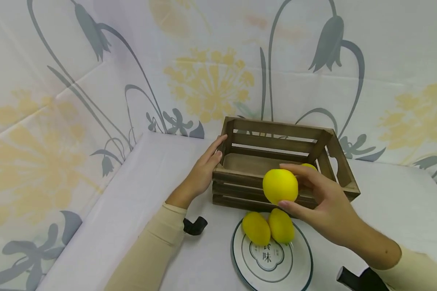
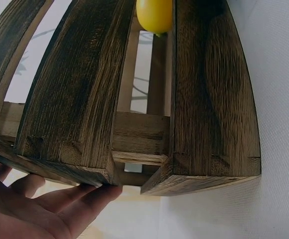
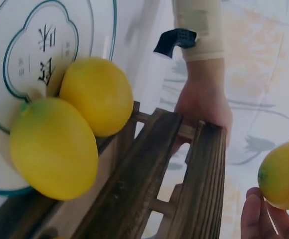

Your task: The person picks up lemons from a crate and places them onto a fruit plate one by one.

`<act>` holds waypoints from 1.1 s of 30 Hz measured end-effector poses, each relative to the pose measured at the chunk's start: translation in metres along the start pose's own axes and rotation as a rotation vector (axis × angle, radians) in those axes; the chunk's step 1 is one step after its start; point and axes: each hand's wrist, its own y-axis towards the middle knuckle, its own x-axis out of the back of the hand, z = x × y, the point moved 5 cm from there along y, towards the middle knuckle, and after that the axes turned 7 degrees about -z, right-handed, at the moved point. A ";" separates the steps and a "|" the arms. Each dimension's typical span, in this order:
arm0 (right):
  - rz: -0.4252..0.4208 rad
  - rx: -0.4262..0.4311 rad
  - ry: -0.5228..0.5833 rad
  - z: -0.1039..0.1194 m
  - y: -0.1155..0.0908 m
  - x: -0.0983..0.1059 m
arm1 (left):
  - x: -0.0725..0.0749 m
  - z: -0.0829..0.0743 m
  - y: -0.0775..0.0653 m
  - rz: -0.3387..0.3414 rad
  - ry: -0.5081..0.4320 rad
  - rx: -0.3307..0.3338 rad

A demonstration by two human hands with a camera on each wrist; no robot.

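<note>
My left hand [image 1: 200,171] rests with extended fingers against the left end of a brown slatted wooden crate [image 1: 247,178]. The left wrist view shows those fingers [image 2: 92,204] along the outer end, beside the slats. In front of the crate, my right hand [image 1: 322,202] pinches a yellow fruit [image 1: 279,186] between thumb and fingertips. This fruit [image 3: 283,177] shows a green tip in the right wrist view. Another yellow fruit [image 1: 309,166] sits inside the crate, mostly hidden behind the right hand. Two more yellow fruits [image 1: 256,228] lie side by side on a plate [image 1: 273,277].
The round white plate, with a dark teal rim and printed characters, stands just before the crate on a white cloth [image 1: 131,226]. Floral fabric [image 1: 211,60] hangs behind and at the left. Dark straps with black stubs [image 1: 195,226] are at both wrists.
</note>
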 end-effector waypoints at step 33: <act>-0.009 -0.076 0.154 -0.019 -0.044 -0.016 | 0.000 -0.001 0.000 0.006 0.004 -0.008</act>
